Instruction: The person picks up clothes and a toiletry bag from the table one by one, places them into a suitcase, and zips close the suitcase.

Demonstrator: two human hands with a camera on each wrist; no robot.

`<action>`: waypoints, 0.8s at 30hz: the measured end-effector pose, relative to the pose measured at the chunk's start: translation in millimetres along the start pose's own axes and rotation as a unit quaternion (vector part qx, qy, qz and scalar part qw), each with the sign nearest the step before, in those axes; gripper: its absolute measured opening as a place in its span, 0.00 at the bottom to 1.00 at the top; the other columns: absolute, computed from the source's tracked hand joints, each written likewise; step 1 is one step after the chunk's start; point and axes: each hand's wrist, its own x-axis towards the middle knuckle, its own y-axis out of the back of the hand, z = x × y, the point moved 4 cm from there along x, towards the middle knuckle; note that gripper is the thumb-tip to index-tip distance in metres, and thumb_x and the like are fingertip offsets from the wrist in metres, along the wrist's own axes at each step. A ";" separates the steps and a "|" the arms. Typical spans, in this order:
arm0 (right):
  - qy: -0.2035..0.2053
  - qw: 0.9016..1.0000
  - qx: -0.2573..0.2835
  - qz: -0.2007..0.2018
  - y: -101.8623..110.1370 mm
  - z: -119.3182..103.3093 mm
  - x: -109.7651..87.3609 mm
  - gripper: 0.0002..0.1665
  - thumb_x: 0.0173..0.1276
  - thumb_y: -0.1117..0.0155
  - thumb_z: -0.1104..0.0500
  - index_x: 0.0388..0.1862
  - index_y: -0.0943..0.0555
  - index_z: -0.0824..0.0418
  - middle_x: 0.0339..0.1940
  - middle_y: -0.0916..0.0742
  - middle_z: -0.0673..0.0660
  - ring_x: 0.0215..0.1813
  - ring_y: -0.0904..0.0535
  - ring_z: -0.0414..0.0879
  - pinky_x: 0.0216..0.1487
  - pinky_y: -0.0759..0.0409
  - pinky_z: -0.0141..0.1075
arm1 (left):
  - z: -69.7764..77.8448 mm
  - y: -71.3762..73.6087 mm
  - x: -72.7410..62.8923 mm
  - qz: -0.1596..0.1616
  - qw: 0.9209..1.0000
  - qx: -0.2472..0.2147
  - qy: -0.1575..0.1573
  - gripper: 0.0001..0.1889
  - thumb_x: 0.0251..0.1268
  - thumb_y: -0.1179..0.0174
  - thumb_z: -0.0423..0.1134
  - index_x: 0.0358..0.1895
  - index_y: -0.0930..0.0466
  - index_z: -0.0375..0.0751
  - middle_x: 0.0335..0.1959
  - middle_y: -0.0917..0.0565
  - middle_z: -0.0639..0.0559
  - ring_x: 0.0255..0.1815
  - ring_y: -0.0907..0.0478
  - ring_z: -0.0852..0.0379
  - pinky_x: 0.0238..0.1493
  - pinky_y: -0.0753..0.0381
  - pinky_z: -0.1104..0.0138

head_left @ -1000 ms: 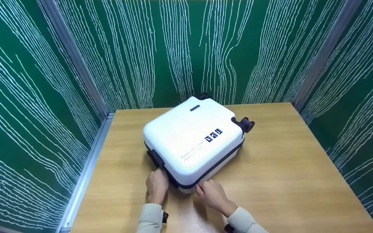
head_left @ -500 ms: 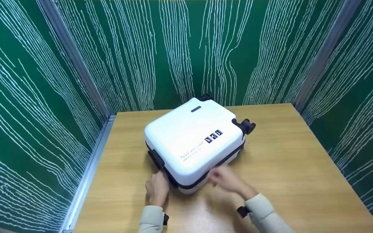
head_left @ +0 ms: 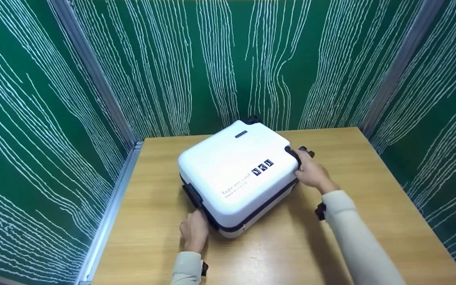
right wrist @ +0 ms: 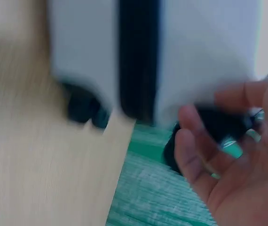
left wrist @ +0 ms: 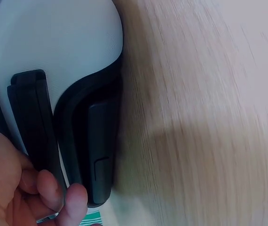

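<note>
A white hard-shell suitcase (head_left: 232,170) lies flat on the table, with a dark zip band around its side. Its black carry handle (left wrist: 33,117) is on the near left side. My left hand (head_left: 194,230) holds that handle, its curled fingers (left wrist: 51,190) around the lower end in the left wrist view. At the far right corner, my right hand (head_left: 312,171) grips the suitcase by a black wheel (right wrist: 223,125), thumb on one side and bent fingers on the other. That wrist view is blurred, and the hand partly hides the wheel.
The wooden table (head_left: 370,221) extends around the suitcase on all sides. Green walls (head_left: 152,71) with white wavy lines enclose it behind and at both sides. A second wheel (head_left: 253,119) sits at the suitcase's back corner, close to the rear wall.
My right hand has left the near corner zip area, swung right and away along the suitcase's side, and taken hold at the wheel. My left hand has stayed at the handle.
</note>
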 end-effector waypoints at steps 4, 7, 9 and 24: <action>-0.011 0.998 -0.009 -0.056 3.8 6.0 7.0 0.51 0.68 0.37 0.56 0.85 0.50 0.59 0.84 0.42 0.66 0.82 0.43 0.69 0.77 0.42 0.67 | -1.9 -0.5 -0.1 -0.006 1.000 -0.008 0.002 0.15 0.69 0.43 0.36 0.21 0.18 0.44 0.24 0.12 0.44 0.24 0.15 0.43 0.24 0.19 0.50; -0.003 0.997 -0.014 -0.077 7.5 4.3 5.1 0.54 0.65 0.33 0.52 0.84 0.49 0.61 0.82 0.39 0.67 0.80 0.41 0.69 0.76 0.42 0.68 | -6.2 -0.2 2.5 -0.015 1.000 -0.011 0.002 0.14 0.69 0.44 0.35 0.23 0.18 0.44 0.26 0.12 0.44 0.25 0.15 0.44 0.24 0.19 0.51; -0.004 0.996 -0.014 -0.090 8.9 2.5 2.1 0.57 0.64 0.29 0.48 0.84 0.48 0.61 0.81 0.38 0.68 0.80 0.40 0.69 0.76 0.41 0.68 | -11.2 1.6 5.6 -0.015 1.000 -0.011 0.005 0.14 0.69 0.44 0.34 0.23 0.17 0.44 0.26 0.12 0.44 0.25 0.15 0.44 0.24 0.19 0.50; -0.004 0.994 -0.112 0.021 -4.9 -3.7 -48.6 0.62 0.54 0.27 0.31 0.77 0.35 0.66 0.74 0.26 0.71 0.69 0.25 0.69 0.68 0.28 0.65 | -25.2 2.6 26.8 -0.047 0.997 -0.058 0.022 0.17 0.73 0.54 0.35 0.24 0.21 0.41 0.27 0.14 0.40 0.28 0.16 0.40 0.29 0.19 0.48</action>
